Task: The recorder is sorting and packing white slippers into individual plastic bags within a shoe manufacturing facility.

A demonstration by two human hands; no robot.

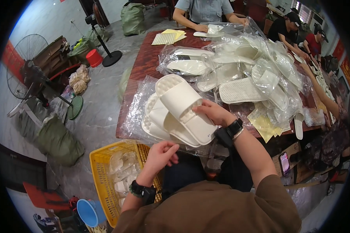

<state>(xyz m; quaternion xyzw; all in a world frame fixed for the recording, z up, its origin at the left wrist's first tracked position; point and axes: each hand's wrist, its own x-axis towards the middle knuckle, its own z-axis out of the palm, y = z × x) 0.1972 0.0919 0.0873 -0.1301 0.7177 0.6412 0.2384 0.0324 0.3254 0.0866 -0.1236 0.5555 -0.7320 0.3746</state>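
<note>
Closest to the body, the left hand (pixel 162 152) hangs over the lap with its fingers curled loosely inward; whether anything thin sits between them cannot be made out. Just below and to the left of that hand stands a yellow plastic crate (pixel 99 163) with bagged pale items inside it. Up and to the right of the left hand, the right hand (pixel 213 112) rests on a white slipper (pixel 182 103), fingers closed over its strap and thumb along its edge, pinning it against a second white slipper (pixel 159 120) stacked beneath. Both slippers lie on a clear plastic bag (pixel 138 105) spread over the near edge of the dark red table (pixel 147 58). Beyond the right hand, a heap of bagged white slippers (pixel 241 73) covers the middle of the table, and yellow paper slips (pixel 265 126) lie just to the right of the wrist. Farther past the heap, another person's hands (pixel 201 28) rest at the table's far end beside more yellow sheets (pixel 168 37). Other people sit along the table's right side. Far to the left of the hands stands a floor fan (pixel 27 58) on the grey floor.
</note>
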